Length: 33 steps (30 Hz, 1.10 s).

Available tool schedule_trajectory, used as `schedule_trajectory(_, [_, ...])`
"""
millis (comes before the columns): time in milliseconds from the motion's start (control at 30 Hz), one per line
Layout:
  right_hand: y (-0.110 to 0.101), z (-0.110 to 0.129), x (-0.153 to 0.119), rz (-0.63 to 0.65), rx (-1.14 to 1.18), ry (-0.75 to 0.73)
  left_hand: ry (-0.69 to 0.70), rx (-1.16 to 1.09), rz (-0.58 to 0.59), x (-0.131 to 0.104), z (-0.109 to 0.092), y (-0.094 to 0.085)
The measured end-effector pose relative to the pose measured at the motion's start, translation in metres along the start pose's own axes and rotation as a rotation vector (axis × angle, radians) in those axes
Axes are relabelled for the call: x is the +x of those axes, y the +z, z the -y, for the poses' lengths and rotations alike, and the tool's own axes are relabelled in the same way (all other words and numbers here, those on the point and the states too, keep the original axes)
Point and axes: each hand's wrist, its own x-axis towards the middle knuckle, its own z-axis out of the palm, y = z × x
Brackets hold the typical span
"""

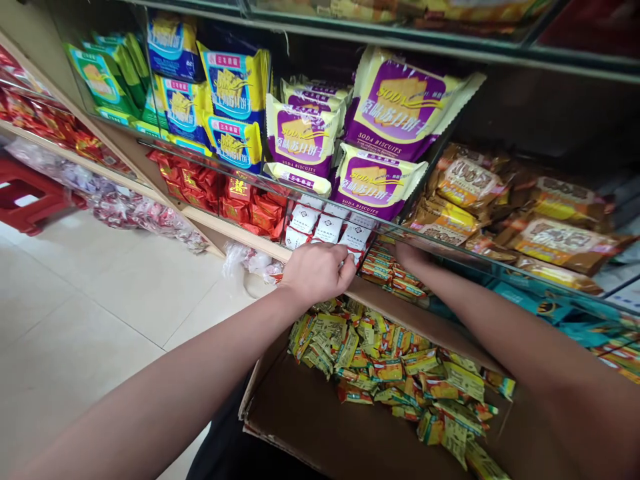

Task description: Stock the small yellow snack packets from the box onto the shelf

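Glass shelf [500, 267] under biscuit packs [383, 180] partly hides right hand [407, 255] near striped packets [377, 265].

Yellow "SODA" leaps off the purple-and-cream packets [395, 107] at upper centre, "SODA BISCUITS" running along their lower edges, and there's "SODA" again on the blue-and-yellow packets [234, 83] at upper left!

R hand [407, 255] mostly hidden past shelf edge [500, 268]; grip unclear. L hand [320, 270]: fingertips out of sight. Box [300, 407] cut off at btm, stool [33, 193] at far L. White packs' [327, 229] print too small.
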Motion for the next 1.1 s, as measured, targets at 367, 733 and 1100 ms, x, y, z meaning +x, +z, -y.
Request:
schedule_trajectory(367, [-0.080, 0.010, -0.095, 0.115, -0.070, -0.116, -0.028, 0.055, -0.009, -0.003, -0.001, -0.004])
schedule_trajectory(733, [0.016, 0.015, -0.279, 0.006, 0.512, -0.112, -0.048, 0.135, -0.008, -0.004, 0.000, -0.003])
schedule_trajectory(1100, [0.044, 0.038, -0.204, -0.257, 0.402, 0.095, 0.093, -0.046, -0.149, -0.016, 0.004, -0.014])
